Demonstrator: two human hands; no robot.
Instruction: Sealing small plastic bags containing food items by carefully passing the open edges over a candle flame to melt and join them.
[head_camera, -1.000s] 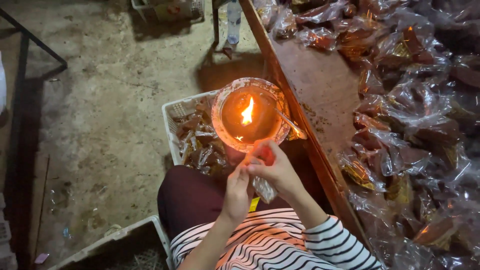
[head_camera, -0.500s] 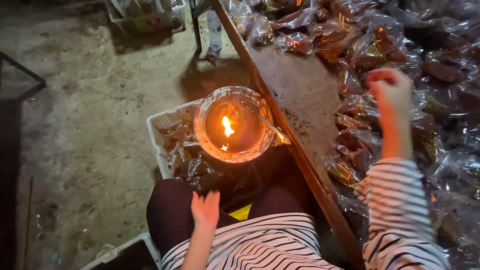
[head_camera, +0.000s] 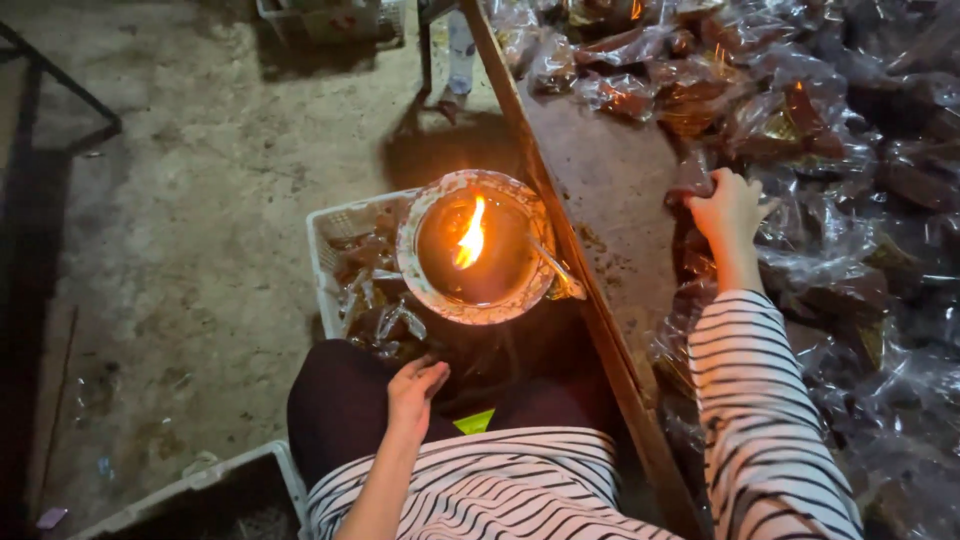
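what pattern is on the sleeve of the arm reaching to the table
Black and white horizontal stripes on the right sleeve, seen clearly in the head view.

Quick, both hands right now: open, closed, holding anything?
Left hand: open, empty, resting on the lap near the lit bowl.
Right hand: curled on a clear packet on the table; grip cannot be told.

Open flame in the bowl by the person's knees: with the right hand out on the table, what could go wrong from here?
1. The flame burns in a bowl right over a white crate of plastic-wrapped packets; these could melt or catch.
2. The right hand reaches into the packet pile; its striped sleeve could pass near the flame when drawn back.
3. The left hand rests on the lap near the bowl; a knock might tip it.
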